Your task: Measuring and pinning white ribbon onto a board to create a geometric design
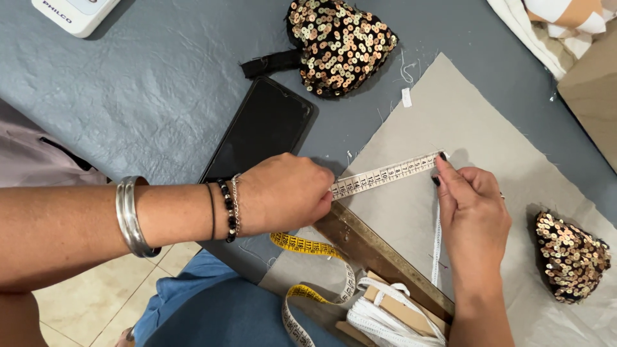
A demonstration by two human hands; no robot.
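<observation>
My left hand (pixel 283 193) pinches a measuring tape (pixel 385 175) near its middle, and my right hand (pixel 472 212) presses the tape's end down with the fingertips. Between the two hands the white side of the tape lies stretched flat across a beige piece of fabric (pixel 475 128). The tape's slack, yellow side up, curls down below my left hand toward the table edge. A thin white cord (pixel 438 250) runs down under my right hand over the fabric.
A black phone (pixel 260 132) lies beside my left hand on the grey table cover (pixel 148 83). One sequined cup (pixel 340 45) sits at the top, another (pixel 571 257) at the right. A wooden ruler (pixel 379 254) and coiled white trim (pixel 392 315) lie at the near edge.
</observation>
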